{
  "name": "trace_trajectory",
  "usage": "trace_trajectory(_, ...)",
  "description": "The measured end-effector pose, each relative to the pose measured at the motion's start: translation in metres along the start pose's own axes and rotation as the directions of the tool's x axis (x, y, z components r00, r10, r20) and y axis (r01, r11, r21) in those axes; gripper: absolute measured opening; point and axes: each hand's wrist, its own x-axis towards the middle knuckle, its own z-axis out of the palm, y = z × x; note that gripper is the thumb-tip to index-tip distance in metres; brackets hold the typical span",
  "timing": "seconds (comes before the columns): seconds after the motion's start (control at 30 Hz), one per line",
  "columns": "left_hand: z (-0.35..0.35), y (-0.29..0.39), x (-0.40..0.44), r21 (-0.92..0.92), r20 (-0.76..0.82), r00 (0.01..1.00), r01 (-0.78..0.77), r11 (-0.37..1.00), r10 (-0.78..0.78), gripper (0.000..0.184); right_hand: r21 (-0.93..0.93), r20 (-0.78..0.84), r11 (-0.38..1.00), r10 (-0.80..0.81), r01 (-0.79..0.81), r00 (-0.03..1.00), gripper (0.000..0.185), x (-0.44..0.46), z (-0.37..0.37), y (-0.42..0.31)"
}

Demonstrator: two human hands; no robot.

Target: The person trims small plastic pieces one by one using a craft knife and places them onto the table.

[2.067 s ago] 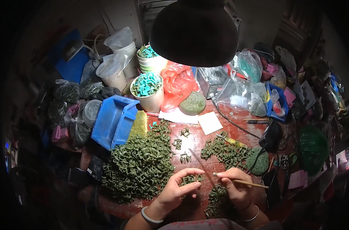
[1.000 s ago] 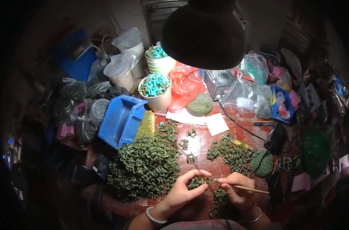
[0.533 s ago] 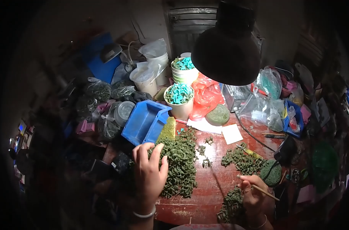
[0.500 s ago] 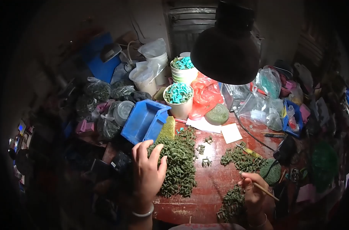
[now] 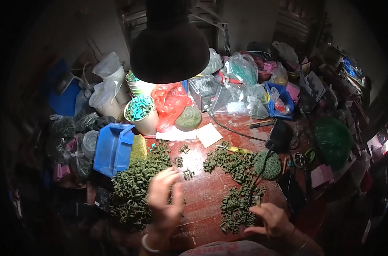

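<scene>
Left hand [image 5: 163,202] found above the inner edge of the larger pile of small green parts [image 5: 134,187] on the red desk [image 5: 202,217]; its grip is loosely parted, thumb apart from the fingers, but blur prevents confirming whether anything is held or touched. Right hand [image 5: 275,219] noted just beside the narrower pile of green parts [image 5: 236,205], thumb and forefinger spaced apart; a small slim item [image 5: 258,200] shows at the forefinger's tip, and whether the grip has hold of it cannot be told. Three small clusters of green parts [image 5: 188,174] lie in a loose column between the piles, under the black lamp [image 5: 170,55]. A round green pad [image 5: 268,165] sits beyond the right hand, with a black cable [image 5: 262,168] crossing it. Behind the larger pile are a tilted blue bin [image 5: 113,149], a yellow block [image 5: 138,149] and a pale cup [image 5: 147,124] filled with teal and green pieces.
</scene>
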Motion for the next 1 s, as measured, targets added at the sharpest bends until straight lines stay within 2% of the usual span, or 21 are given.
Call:
trace_trajectory(0.03,0.020,-0.002,-0.006,-0.051,0.127,0.992,0.011,0.999,-0.005,0.026,0.002,0.060,1.000,0.021,-0.021,0.998,0.065,-0.003,0.000,-0.006)
trace_trajectory(0.1,0.052,0.001,-0.016,0.116,0.371,0.928,0.002,0.993,-0.045,0.048,0.032,0.142,0.997,0.071,-0.076,0.987,0.065,-0.005,0.001,-0.022)
trace_trajectory(0.13,0.064,0.000,-0.019,0.240,0.443,0.893,-0.033,0.970,-0.079,0.055,0.031,0.136,0.997,0.065,-0.069,0.989,0.065,-0.009,0.006,-0.023)
trace_trajectory(0.23,0.090,-0.017,-0.020,0.329,0.511,0.840,0.006,0.944,-0.183,0.057,0.077,0.063,0.993,0.089,-0.094,0.994,0.061,-0.014,0.020,-0.019)
trace_trajectory(0.3,0.096,-0.019,-0.023,0.280,0.505,0.853,-0.013,0.960,-0.136,0.055,0.068,0.038,0.993,0.090,-0.093,0.995,0.058,-0.009,0.028,-0.016)
trace_trajectory(0.37,0.098,-0.014,-0.028,0.152,0.500,0.865,-0.042,0.987,-0.040,0.052,0.066,0.007,0.994,0.088,-0.089,0.996,0.051,0.000,0.031,-0.016)
trace_trajectory(0.4,0.094,-0.009,-0.028,0.031,0.500,0.866,-0.021,0.999,0.002,0.049,0.066,0.002,0.994,0.089,-0.089,0.996,0.051,0.003,0.029,-0.014)
trace_trajectory(0.47,0.091,-0.006,-0.034,-0.068,0.504,0.861,-0.041,0.997,0.070,0.040,0.155,0.049,0.988,-0.009,0.002,0.999,0.047,0.010,0.024,-0.010)
trace_trajectory(0.53,0.083,-0.005,-0.039,-0.122,0.488,0.868,-0.040,0.992,0.095,0.035,0.177,0.039,0.984,-0.017,0.010,0.999,0.043,0.027,0.006,-0.001)
trace_trajectory(0.57,0.080,-0.004,-0.042,-0.180,0.470,0.875,-0.032,0.983,0.115,0.030,0.065,-0.011,0.995,-0.071,0.072,0.997,0.037,0.034,-0.001,0.014)
trace_trajectory(0.6,0.077,-0.002,-0.045,-0.184,0.471,0.874,-0.035,0.982,0.119,0.030,-0.051,-0.052,0.991,-0.130,0.127,0.990,0.031,0.041,-0.006,0.029)
trace_trajectory(0.67,0.073,0.001,-0.050,-0.216,0.492,0.870,0.087,0.973,0.031,0.025,-0.087,-0.181,0.993,-0.092,0.077,0.979,0.021,0.061,-0.005,0.063)
trace_trajectory(0.73,0.073,0.001,-0.054,-0.223,0.461,0.887,0.109,0.969,0.006,0.023,-0.134,-0.299,0.988,-0.110,0.072,0.948,0.013,0.091,-0.006,0.089)
trace_trajectory(0.87,0.077,-0.002,-0.056,-0.188,0.371,0.928,0.100,0.977,-0.024,0.021,-0.129,-0.299,0.991,-0.083,0.046,0.951,0.012,0.137,0.011,0.132)
trace_trajectory(0.93,0.077,-0.002,-0.057,-0.198,0.348,0.937,0.114,0.974,-0.039,0.020,-0.054,-0.212,0.998,0.011,-0.023,0.977,0.013,0.158,0.022,0.140)
trace_trajectory(1.0,0.081,-0.002,-0.053,-0.229,0.303,0.951,0.128,0.965,-0.055,0.022,-0.037,-0.173,0.999,0.033,-0.040,0.984,0.018,0.179,0.034,0.146)
